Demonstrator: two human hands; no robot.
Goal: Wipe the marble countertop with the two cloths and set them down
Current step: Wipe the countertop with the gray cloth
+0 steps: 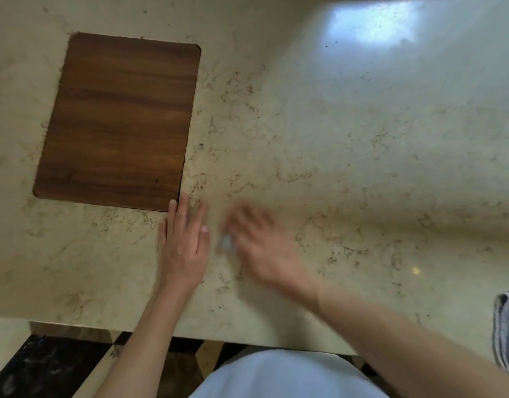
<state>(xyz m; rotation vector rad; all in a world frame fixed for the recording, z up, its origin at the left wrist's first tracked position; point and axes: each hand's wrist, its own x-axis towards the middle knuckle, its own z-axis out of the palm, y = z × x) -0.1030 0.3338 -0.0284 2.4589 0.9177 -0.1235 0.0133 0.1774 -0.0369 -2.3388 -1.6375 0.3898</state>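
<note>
Left hand [184,245]: flat on the beige veined marble tabletop [348,145], fingers spread, grip on nothing, fingertips at the corner of the brown wood-grain rectangular board [118,122]; likely bracing.
Right hand [262,242]: blurred, fingers apparently apart; I cannot tell if it holds anything.
Grey striped cloth [506,331]: lies at the tabletop's right edge, well apart from both hands.
Second cloth: not visible.

The bench [362,139] lies open across the middle and right; a wooden board [118,122] blocks the far left, a cloth [506,331] the near-right edge.
</note>
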